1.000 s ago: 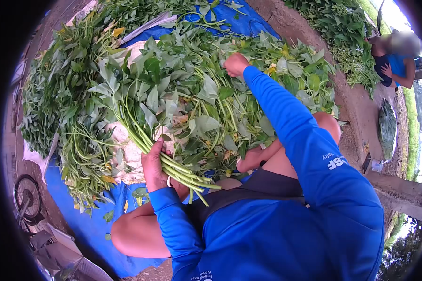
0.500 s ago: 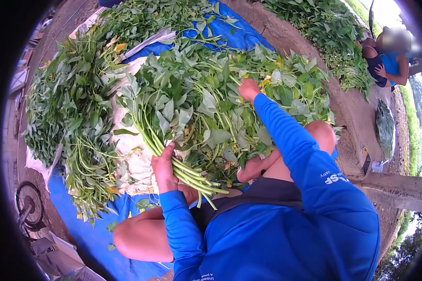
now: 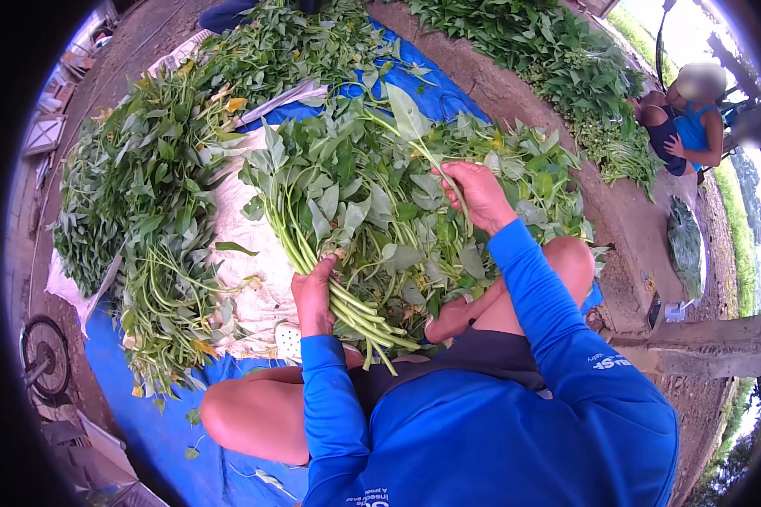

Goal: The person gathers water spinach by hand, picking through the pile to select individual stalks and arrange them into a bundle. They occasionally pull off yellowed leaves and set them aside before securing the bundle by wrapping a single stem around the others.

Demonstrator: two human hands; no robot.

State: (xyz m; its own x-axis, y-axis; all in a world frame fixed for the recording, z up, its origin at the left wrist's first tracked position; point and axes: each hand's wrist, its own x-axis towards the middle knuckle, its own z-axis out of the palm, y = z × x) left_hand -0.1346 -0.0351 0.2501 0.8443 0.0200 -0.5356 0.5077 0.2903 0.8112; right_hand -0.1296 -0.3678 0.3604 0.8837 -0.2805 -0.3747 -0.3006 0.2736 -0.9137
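Observation:
My left hand is closed around a bunch of green leafy stems, whose cut ends point toward my lap and whose leaves lean away from me. My right hand pinches a single leafy stem, held up over a loose heap of greens in front of my crossed legs. Left of the bunch, a pale cloth sack lies partly under the leaves.
Piled greens stand at the left, on a blue tarp. More greens lie at the upper right, near a person in blue. A wheel is at the lower left, and a concrete post at the right.
My right hand has moved back toward me and lifted a stem from the heap. My left hand, still round the bunch, sits slightly further right in the view.

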